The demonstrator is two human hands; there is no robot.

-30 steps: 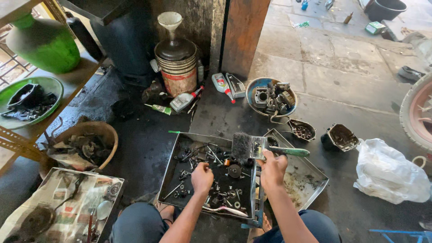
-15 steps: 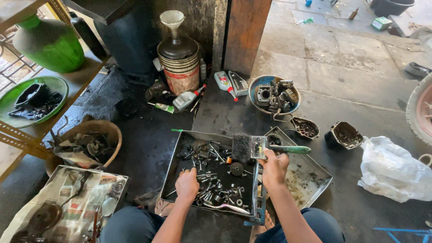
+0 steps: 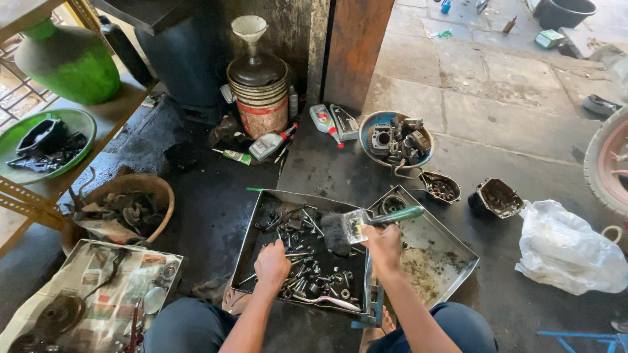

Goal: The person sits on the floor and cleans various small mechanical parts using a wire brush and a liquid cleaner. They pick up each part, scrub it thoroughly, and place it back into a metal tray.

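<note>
My left hand (image 3: 271,265), loosely curled, rests on the bolts (image 3: 304,278) in the dark tray (image 3: 252,232); whether it grips one I cannot tell. My right hand (image 3: 383,245), closed, holds the brush (image 3: 356,225) over that tray.

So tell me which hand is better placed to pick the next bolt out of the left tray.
Left. The left hand already rests on the bolts and sockets in the left tray. The right hand grips the green-handled paintbrush, so it is likely occupied.
</note>
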